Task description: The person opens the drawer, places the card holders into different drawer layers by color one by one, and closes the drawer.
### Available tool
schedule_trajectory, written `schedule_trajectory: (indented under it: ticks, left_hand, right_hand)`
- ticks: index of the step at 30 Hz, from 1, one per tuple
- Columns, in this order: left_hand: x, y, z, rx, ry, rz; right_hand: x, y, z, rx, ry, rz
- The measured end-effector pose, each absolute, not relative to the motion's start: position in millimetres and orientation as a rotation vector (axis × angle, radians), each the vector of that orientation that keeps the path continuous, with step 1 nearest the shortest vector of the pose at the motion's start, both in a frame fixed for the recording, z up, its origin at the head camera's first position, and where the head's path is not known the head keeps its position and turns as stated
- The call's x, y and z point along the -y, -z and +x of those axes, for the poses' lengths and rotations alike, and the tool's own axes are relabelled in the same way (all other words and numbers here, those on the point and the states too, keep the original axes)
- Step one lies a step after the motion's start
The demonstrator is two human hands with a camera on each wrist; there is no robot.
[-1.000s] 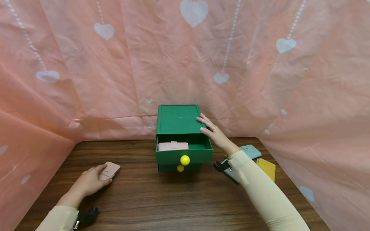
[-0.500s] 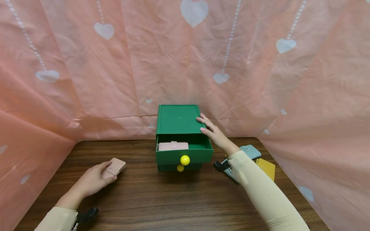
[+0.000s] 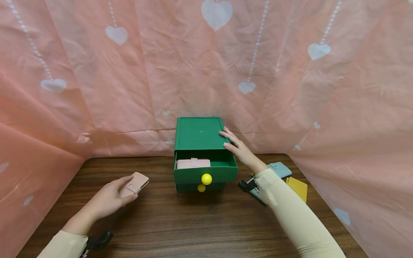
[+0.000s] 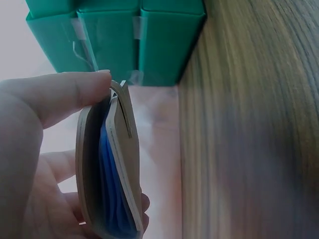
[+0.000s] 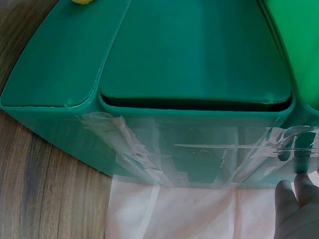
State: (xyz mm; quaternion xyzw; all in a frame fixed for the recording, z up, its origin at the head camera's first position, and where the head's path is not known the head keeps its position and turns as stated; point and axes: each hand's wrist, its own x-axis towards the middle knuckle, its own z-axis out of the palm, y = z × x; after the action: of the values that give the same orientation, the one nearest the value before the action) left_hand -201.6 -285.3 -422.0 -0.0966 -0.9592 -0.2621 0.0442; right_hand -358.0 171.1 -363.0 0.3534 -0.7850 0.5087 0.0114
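My left hand [image 3: 108, 199] pinches a small pale pink wallet [image 3: 138, 182] between thumb and fingers, raised over the left side of the table. In the left wrist view, blue inner sleeves [image 4: 114, 189] show between its covers. A green drawer cabinet [image 3: 200, 132] stands at the centre back. Its top drawer [image 3: 190, 175], with a yellow knob [image 3: 206, 179], is pulled out and holds a longer pink wallet [image 3: 200, 163] on its left side. My right hand [image 3: 243, 152] rests against the cabinet's upper right edge, fingers extended. Clear tape [image 5: 139, 154] runs along the cabinet's side.
To the right lie a light blue wallet [image 3: 280, 169] and a yellow wallet [image 3: 297, 188]. Another bluish item [image 3: 258, 196] is partly hidden under the right sleeve. A pink curtain [image 3: 193, 71] with white hearts hangs behind the wooden table [image 3: 193, 229].
My left hand has lifted the small pink wallet and carried it right and away from me, toward the cabinet. The right hand and the drawer have stayed still.
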Motion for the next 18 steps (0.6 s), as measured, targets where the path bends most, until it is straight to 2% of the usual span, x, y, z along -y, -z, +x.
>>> schedule_trajectory:
  ticks: [18]
  left_hand:
    - [265.3, 394.2, -195.8, 2.829, 0.825, -0.444]
  right_hand:
    - [-169.4, 363.5, -358.6, 2.455, -1.592, 1.102]
